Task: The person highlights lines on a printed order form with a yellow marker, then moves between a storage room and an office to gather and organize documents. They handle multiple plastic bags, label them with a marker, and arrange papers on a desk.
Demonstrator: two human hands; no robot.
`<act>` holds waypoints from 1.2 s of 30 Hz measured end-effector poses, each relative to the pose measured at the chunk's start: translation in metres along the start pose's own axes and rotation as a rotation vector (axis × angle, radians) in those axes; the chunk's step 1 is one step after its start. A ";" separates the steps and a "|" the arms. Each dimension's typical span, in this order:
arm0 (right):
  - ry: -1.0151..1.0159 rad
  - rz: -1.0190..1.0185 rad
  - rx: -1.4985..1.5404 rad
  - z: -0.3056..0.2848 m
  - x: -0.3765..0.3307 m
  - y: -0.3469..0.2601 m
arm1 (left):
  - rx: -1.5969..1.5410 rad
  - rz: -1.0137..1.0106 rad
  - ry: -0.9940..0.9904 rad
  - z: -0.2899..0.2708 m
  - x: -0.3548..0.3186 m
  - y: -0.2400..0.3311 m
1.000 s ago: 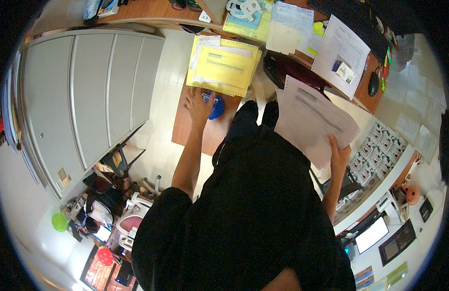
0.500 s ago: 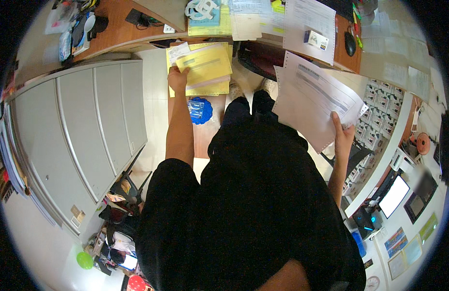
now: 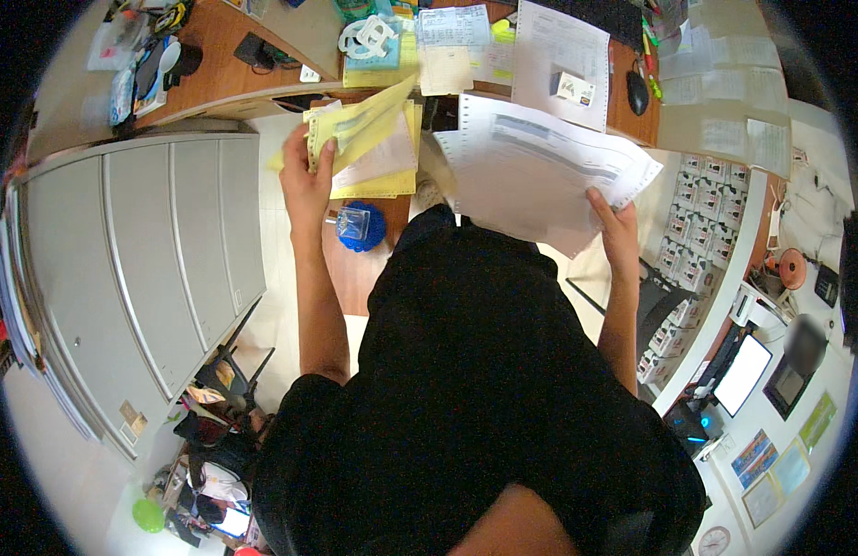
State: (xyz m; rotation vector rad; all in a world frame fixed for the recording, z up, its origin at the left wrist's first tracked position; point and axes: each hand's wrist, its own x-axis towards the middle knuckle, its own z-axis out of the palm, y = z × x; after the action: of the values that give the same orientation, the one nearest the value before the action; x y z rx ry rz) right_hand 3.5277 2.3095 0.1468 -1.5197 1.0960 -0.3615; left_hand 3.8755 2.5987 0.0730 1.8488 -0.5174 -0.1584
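A yellow sheet [image 3: 366, 120] pinched by the left hand [image 3: 306, 183] has been tilted up over the pile [image 3: 401, 184], baring more white paper [image 3: 378, 161] beneath, while printed sheets [image 3: 526, 171] are pinched by the right hand [image 3: 619, 230].

Docs [image 3: 540, 171] in R hand [image 3: 619, 225], R of stack [image 3: 381, 165]

Left hand [image 3: 307, 185] farther forward, fingers [image 3: 294, 150] curled, right hand [image 3: 621, 227] pinching, thumb [image 3: 598, 201] uppermost, both forearms [image 3: 320, 306] outstretched

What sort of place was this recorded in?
Probably an office: printed sheets in the right hand, a black computer mouse on the desk, and a lit monitor at right.
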 end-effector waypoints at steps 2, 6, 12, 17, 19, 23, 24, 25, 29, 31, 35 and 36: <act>-0.063 -0.049 0.026 0.010 0.010 -0.011 | -0.252 0.057 0.059 0.009 0.008 0.054; -0.144 -0.093 0.087 0.022 0.027 -0.022 | 0.165 0.372 -0.113 0.015 0.034 0.087; -0.099 -0.153 0.219 0.042 0.038 -0.038 | -0.085 0.356 -0.319 0.036 0.033 0.137; -0.121 -0.124 0.282 0.051 0.041 -0.040 | -0.017 0.303 -0.241 0.060 0.033 0.165; -0.132 -0.122 0.316 0.054 0.042 -0.039 | -0.063 0.226 -0.241 0.064 0.036 0.165; -0.149 -0.128 0.311 0.051 0.045 -0.034 | -0.023 0.304 -0.191 0.070 0.041 0.177; -0.165 -0.140 0.328 0.047 0.047 -0.029 | -0.019 0.380 -0.138 0.070 0.042 0.181; -0.181 -0.153 0.345 0.042 0.050 -0.021 | -0.016 0.457 -0.085 0.067 0.042 0.185; -0.111 -0.375 0.264 0.009 0.063 -0.001 | -0.019 0.641 0.027 0.032 0.056 0.179; -0.051 -0.453 0.165 -0.017 0.076 0.029 | 0.199 0.760 0.120 -0.007 0.058 0.168; -0.083 -0.237 0.155 -0.079 0.071 0.027 | -0.242 0.501 0.874 -0.037 0.082 0.173; -0.084 -0.252 0.150 -0.092 0.070 0.020 | -0.286 0.524 0.775 -0.038 0.092 0.178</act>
State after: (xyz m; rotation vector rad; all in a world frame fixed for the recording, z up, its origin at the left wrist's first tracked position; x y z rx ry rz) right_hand 3.4869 2.2005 0.1306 -1.5268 0.7948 -0.5360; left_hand 3.9229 2.5482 0.2651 1.3015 -0.3794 0.7701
